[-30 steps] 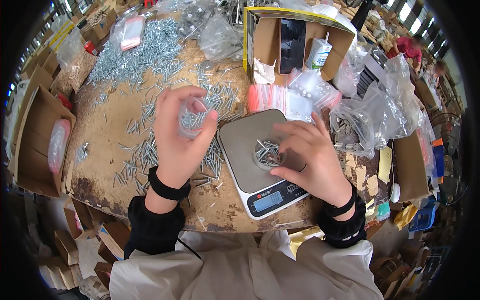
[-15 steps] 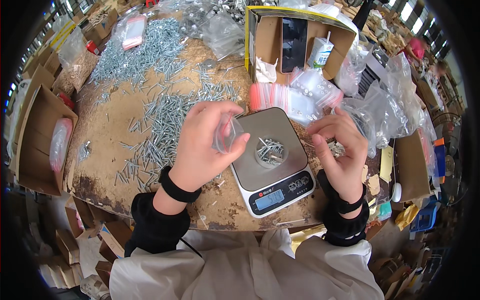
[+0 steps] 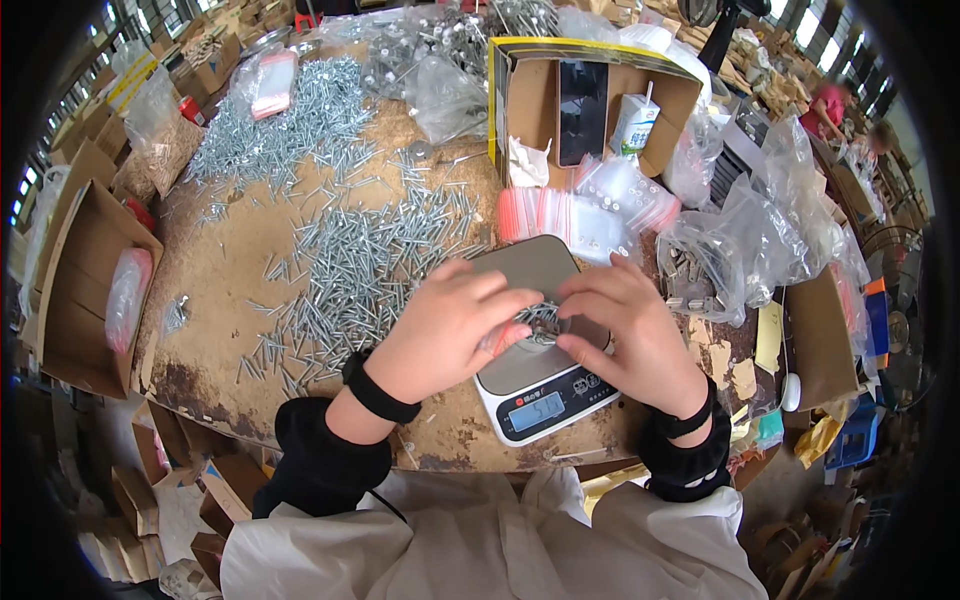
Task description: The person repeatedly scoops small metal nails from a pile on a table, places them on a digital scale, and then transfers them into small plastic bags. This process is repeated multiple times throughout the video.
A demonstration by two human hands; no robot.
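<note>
A small round clear dish of screws stands on the steel pan of a white digital kitchen scale, whose blue display is lit. From the left, my left hand reaches over the pan, fingers pinched on a clear zip bag with a red edge. Most of that bag is hidden by the hand. My right hand comes from the other side, its curled fingers and thumb at the dish's right rim. Beside my left hand lies a wide heap of loose silver screws.
Behind the scale lie flat zip bags with red edges. An open cardboard box beyond them holds a phone and a drink carton. Another screw heap is at the far left. Plastic bags crowd the right side.
Both hands have moved inward over the scale and closed in on the dish. The zip bag has come down with my left hand toward the screws.
</note>
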